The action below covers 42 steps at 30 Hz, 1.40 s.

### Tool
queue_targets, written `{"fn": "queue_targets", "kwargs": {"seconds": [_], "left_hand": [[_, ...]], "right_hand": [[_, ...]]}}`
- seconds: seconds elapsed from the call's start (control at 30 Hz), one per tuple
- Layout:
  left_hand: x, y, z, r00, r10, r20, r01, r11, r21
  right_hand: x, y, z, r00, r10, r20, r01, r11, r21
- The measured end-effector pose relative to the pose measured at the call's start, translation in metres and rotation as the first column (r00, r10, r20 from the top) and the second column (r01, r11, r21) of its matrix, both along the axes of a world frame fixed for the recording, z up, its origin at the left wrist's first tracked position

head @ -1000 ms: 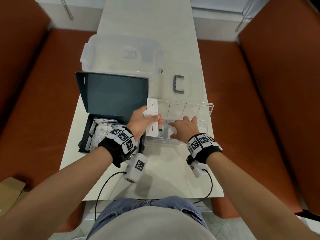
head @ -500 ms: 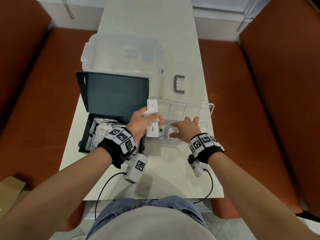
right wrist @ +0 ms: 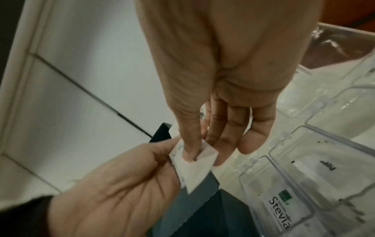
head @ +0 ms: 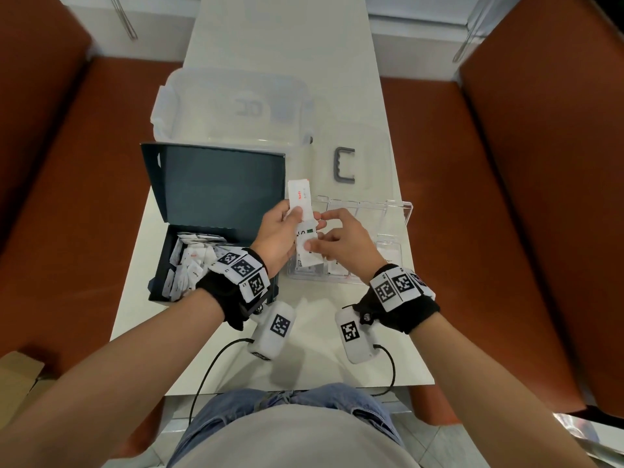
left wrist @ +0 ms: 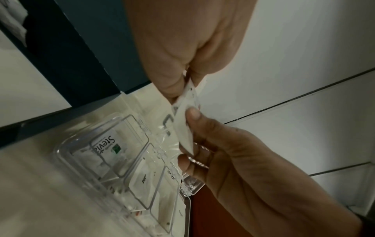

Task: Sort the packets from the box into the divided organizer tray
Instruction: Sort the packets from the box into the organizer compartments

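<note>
- The left hand (head: 280, 236) is holding a small fan of white packets (head: 304, 224) above the left end of the clear organizer tray (head: 401, 211), thumb on top and fingers curled beneath.
- The topmost packet (head: 299, 195) is sticking up past the thumb; it is carrying short red lettering, too small to read.
- The right hand (head: 344, 246) is pinching the lowest packet (head: 309, 253) of the fan between thumb and forefinger, while its other fingers are hanging straight below.
- A middle packet in the fan is showing black letters and a small green mark, partly covered by fingers.
- In the right wrist view, a packet lying in the tray's end compartment is reading "Stevia" (right wrist: 279, 206) beside a green square logo.
- The neighbouring compartment is holding a packet with small black print that seems to read "Pepper" (right wrist: 326, 165), though it is blurred.
- The dark box (head: 209, 231) is sitting open just left of the tray, its lid standing up, with many more white packets (head: 192, 261) heaped inside; their print is too small to read.
- A clear storage bin (head: 233, 109) is standing behind the box on the white table (head: 314, 359), and a grey handle (head: 344, 165) is lying beside it.
</note>
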State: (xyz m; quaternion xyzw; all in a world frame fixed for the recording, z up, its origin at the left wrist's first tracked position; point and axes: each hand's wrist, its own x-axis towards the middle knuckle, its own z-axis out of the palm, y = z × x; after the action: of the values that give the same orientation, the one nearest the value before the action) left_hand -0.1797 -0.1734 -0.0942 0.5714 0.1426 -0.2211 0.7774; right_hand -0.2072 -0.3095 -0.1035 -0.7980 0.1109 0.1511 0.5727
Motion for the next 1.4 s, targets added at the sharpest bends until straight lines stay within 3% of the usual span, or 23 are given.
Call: {"fn": "queue_targets", "kwargs": {"seconds": [0.23,0.47,0.57,0.8,0.9,1.03,1.2,1.4], "left_hand": [[-0.001,0.005,-0.005,1.000,-0.003,0.004,0.003,1.000,0.012],[-0.008,0.006,-0.010,0.987,-0.150,-0.053,0.149,0.988,-0.034],[-0.010,0.005,-0.012,0.985,-0.172,-0.004,0.172,0.985,0.000],[-0.006,0.009,-0.013,0.997,-0.081,0.015,0.080,0.996,0.049],[-0.004,0.016,-0.014,0.998,-0.057,0.014,0.056,0.996,0.068],[-0.006,0.019,-0.016,0.999,-0.047,0.010,0.047,0.996,0.074],[-0.008,0.020,-0.019,0.999,-0.045,0.000,0.045,0.996,0.071],[-0.006,0.023,-0.020,0.999,-0.037,-0.001,0.037,0.997,0.073]], "right_hand": [[-0.001,-0.025,0.010,0.998,0.000,-0.063,0.004,0.998,0.063],[0.001,-0.027,0.013,0.992,-0.109,-0.056,0.112,0.992,0.052],[0.001,-0.025,0.012,0.992,-0.124,-0.036,0.126,0.991,0.039],[0.009,-0.043,0.002,0.985,-0.142,0.095,0.158,0.969,-0.190],[0.013,-0.052,-0.008,0.995,-0.096,0.034,0.102,0.952,-0.289],[0.011,-0.045,-0.025,0.995,0.091,-0.050,-0.104,0.874,-0.475],[0.011,-0.035,-0.040,0.983,0.160,-0.092,-0.184,0.808,-0.560],[0.006,-0.026,-0.047,0.941,0.316,-0.124,-0.297,0.589,-0.751]]}}
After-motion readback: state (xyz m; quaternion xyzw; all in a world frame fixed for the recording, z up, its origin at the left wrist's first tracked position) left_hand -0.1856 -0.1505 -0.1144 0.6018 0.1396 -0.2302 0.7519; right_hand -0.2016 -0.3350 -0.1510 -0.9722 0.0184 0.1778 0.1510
